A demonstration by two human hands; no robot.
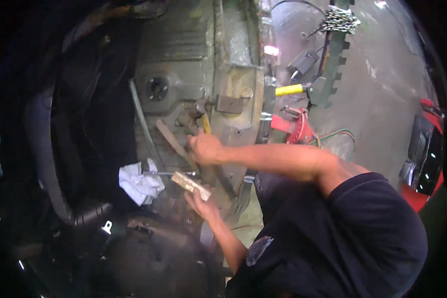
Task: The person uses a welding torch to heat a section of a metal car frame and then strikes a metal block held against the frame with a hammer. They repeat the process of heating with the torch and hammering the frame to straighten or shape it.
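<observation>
My left hand (201, 201) is closed on a pale, worn block (185, 184) that looks like wood, held over the metal floor pan. Above it in the picture, my right hand (207, 149) is wrapped round the yellow handle of a hammer (206, 124). The hammer's brownish head points away from me, beside a rusty rectangular metal piece (229, 104). A flat brown bar (171, 139) lies just left of my right hand. Next to the block are a thin metal rod-like tool (166, 173) and a crumpled white cloth (140, 184).
A long grey strip (143, 116) lies across the floor pan (176, 64). Beyond the sill stand a notched metal post (333, 64) with a chain (338, 20), a yellow-handled lever (289, 90), a red clamp-like tool (300, 126) and hoses (345, 131). Dark car interior is at left.
</observation>
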